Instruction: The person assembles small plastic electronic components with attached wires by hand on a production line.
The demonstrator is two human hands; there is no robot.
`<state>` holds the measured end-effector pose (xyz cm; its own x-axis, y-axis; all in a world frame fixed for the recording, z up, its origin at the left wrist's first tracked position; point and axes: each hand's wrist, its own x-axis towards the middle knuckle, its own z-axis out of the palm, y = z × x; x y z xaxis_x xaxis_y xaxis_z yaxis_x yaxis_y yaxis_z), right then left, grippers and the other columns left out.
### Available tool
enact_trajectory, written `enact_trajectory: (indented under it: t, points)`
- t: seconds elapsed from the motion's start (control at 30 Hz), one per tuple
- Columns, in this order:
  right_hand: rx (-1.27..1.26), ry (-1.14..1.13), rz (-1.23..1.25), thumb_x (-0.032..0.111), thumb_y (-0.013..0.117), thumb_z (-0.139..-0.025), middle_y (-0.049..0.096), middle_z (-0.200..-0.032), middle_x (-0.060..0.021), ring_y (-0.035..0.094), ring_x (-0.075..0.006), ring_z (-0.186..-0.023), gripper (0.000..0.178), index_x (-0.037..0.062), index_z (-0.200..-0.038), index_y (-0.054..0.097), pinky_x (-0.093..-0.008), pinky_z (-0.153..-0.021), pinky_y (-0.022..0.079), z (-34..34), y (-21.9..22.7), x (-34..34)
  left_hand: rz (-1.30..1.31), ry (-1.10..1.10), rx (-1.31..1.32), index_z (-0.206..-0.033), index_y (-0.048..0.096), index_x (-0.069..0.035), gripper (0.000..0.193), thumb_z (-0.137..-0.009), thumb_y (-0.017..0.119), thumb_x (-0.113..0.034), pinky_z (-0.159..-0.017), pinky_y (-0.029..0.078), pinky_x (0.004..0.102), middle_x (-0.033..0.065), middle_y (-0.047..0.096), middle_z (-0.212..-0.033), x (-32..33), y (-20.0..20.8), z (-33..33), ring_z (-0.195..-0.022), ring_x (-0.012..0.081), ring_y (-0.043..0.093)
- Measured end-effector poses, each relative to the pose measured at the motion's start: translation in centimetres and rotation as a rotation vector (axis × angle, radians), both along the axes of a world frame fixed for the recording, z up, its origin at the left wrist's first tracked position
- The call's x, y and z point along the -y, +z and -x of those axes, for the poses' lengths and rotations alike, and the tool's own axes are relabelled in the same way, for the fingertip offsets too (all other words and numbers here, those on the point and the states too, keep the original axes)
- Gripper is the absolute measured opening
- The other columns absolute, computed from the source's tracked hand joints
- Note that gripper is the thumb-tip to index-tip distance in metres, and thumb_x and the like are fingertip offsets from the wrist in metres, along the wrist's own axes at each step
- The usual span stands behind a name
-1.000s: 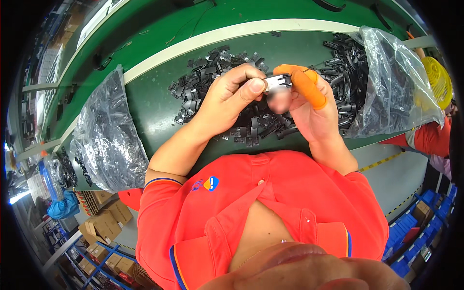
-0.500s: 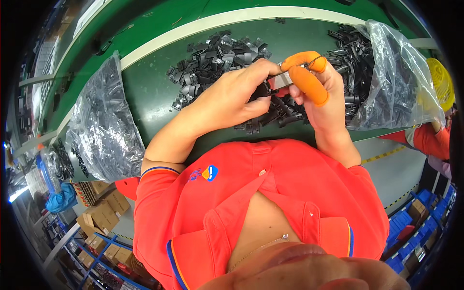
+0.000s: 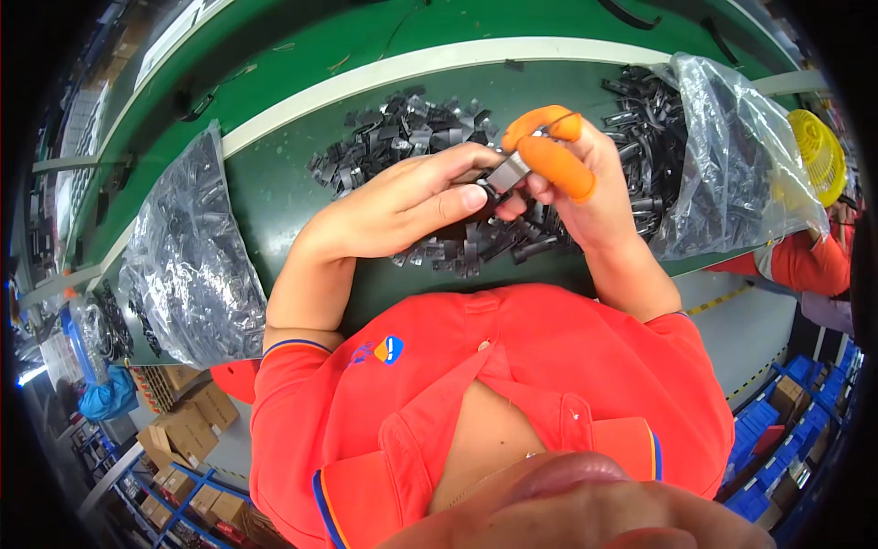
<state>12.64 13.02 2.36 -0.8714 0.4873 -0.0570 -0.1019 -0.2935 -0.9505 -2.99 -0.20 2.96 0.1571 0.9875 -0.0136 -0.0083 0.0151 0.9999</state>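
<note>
Your green table [image 3: 279, 220] has a pale strip [image 3: 402, 71] along its far side. On its left end lies a clear plastic bag [image 3: 187, 261] of dark parts. Left of centre you have a heap of small black plastic pieces [image 3: 389, 137]; nearer you, scattered black parts [image 3: 471, 247]; at right, longer black plastic parts [image 3: 631, 133] beside another clear bag [image 3: 722, 178].
</note>
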Motion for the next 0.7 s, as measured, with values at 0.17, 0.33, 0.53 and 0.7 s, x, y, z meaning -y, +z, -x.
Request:
enact_trajectory:
  t: [0.17, 0.33, 0.53, 0.7]
  points:
    - [0.039, 0.447, -0.023, 0.048, 0.039, -0.090, 0.060, -0.086, -0.0093, 0.056, -0.0141, -0.070, 0.054, -0.0005, -0.108, 0.055, -0.0247, -0.065, 0.045, 2.8, -1.6, -6.5, -0.077, 0.151, 0.244, -0.112, 0.046, 0.005, 0.031, -0.091, 0.045, -0.018, -0.083, 0.046, 0.0316, 0.0130, 0.059, -0.096, 0.6, 0.2, 0.9, -0.091, 0.0191, 0.058]
    - [0.317, -0.084, -0.910, 0.029, 0.057, -0.084, 0.059, -0.096, -0.0108, 0.056, -0.0213, -0.082, 0.034, 0.0041, -0.107, 0.057, -0.0308, -0.077, 0.045, 6.5, -7.9, -13.8, -0.289, 0.290, 0.537, -0.116, 0.044, 0.005, 0.035, -0.091, 0.044, -0.021, -0.079, 0.048, 0.0326, 0.0139, 0.059, -0.093, 0.5, 0.9, 2.3, -0.085, 0.0205, 0.060]
    - [0.441, -0.099, -1.350, 0.014, 0.061, -0.079, 0.056, -0.092, -0.0147, 0.056, -0.0254, -0.083, 0.020, 0.0044, -0.097, 0.058, -0.0326, -0.075, 0.045, 7.3, -9.8, -12.7, -0.320, 0.356, 0.722, -0.117, 0.043, 0.005, 0.035, -0.091, 0.043, -0.018, -0.080, 0.049, 0.0338, 0.0151, 0.059, -0.093, 0.3, 0.5, 2.4, -0.085, 0.0224, 0.061]
    - [0.466, -0.131, -0.780, 0.014, 0.054, -0.086, 0.058, -0.089, -0.0088, 0.056, -0.0157, -0.078, 0.017, 0.0046, -0.099, 0.059, -0.0270, -0.071, 0.045, 5.0, -5.0, -9.6, -0.327, 0.487, 0.557, -0.116, 0.044, 0.004, 0.032, -0.091, 0.044, -0.016, -0.082, 0.047, 0.0339, 0.0152, 0.059, -0.095, -0.2, 0.6, 1.1, -0.087, 0.0212, 0.060]
